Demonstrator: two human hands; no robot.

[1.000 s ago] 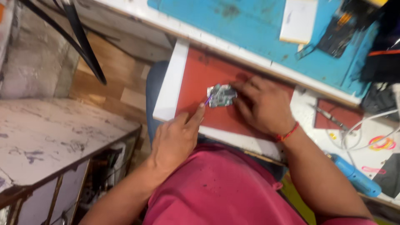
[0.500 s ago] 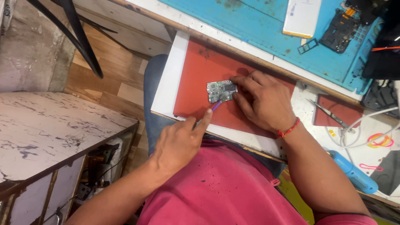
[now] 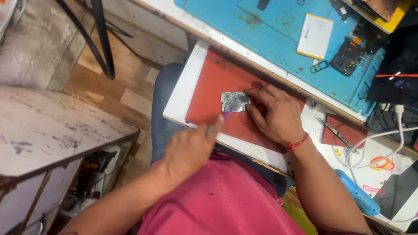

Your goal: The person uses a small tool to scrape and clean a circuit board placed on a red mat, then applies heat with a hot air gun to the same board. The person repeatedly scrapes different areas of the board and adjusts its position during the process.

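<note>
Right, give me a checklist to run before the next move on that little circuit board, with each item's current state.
1. Circuit board lies flat on the red mat: ok.
2. Right hand steadies the board, fingers on its right edge: ok.
3. Left hand grips a thin purple-tipped tool: ok, though blurred.
4. Tool tip touching the board's lower edge: cannot tell.
5. Mat around the board free of loose parts: ok.
6. Tweezers within reach on the smaller red mat, to the right: ok.
</note>
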